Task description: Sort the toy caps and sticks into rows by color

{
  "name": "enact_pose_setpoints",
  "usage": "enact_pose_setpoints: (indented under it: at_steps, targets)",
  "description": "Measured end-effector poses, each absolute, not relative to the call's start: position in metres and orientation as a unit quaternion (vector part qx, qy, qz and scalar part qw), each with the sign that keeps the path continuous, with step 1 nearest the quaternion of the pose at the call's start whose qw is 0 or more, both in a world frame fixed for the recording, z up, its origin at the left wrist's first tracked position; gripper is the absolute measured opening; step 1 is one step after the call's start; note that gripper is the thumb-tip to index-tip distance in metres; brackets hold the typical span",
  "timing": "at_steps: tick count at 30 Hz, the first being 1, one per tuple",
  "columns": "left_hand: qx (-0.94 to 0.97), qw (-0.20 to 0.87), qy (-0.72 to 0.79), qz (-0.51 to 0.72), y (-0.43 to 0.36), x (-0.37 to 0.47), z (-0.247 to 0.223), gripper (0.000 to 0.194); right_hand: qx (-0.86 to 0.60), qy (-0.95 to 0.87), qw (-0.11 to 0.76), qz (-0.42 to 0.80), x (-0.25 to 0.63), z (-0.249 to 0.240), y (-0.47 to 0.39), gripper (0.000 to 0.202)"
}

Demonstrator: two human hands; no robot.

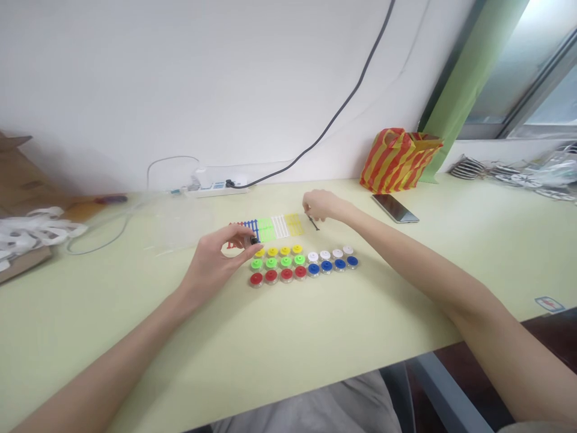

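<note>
Left hand: The left hand (211, 257) is curled, thumb and forefinger nearly closed around a small black round piece (254, 240), just above the left end of the disc rows.
Right hand: Beyond the rows, the right hand (321, 205) is bent down at the wrist, fingers drawn in on a thin black stick (313, 223); how tightly they grip, I can't tell from here.
Black round piece: Looks like light, hard plastic, maybe slick; I'd take it by the rim, between two fingertips.
Black stick: Seems light and rather stiff, but slim enough to snap if bent; best pinched near one end. Its far end points down toward the table (216, 367).
Discs: Yellow discs (285, 251), green discs (285, 262) and red discs (286, 275) sit in rows, with white discs (325, 255) and blue discs (326, 267) to their right. A knock from the left wrist could scatter them.
Flat strips: Red, blue, green, white and yellow strips (280, 226) lie between the hands, thin and likely bendy.
Farther off: A phone (395, 208) and a striped bag (396, 161) stand clear of the right forearm; the power strip (216, 192) is near the wall.
</note>
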State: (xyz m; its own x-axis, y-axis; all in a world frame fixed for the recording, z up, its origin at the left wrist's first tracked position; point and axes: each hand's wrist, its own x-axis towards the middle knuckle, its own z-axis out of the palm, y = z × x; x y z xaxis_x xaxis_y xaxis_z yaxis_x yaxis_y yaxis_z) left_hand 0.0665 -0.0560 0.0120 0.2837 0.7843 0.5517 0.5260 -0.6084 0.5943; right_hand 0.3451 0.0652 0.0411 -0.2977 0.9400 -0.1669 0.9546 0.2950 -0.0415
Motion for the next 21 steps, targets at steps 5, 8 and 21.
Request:
enact_pose_setpoints:
  at_steps: [5, 8, 21]
  targets:
    - [0.791, 0.152, 0.413, 0.424, -0.0561, 0.0665, 0.0116, 0.021, 0.580, 0.808, 0.058, -0.088, 0.3558, 0.0420, 0.0748, 0.019]
    - [0.794, 0.157, 0.409, 0.423, -0.0565, 0.0671, 0.0123, 0.022, 0.569, 0.811, 0.062, -0.122, 0.3563, 0.0401, 0.0748, 0.017]
    - [0.795, 0.154, 0.414, 0.416, -0.0582, 0.0674, 0.0126, 0.021, 0.574, 0.810, 0.063, -0.100, 0.3550, 0.0364, 0.0745, 0.029]
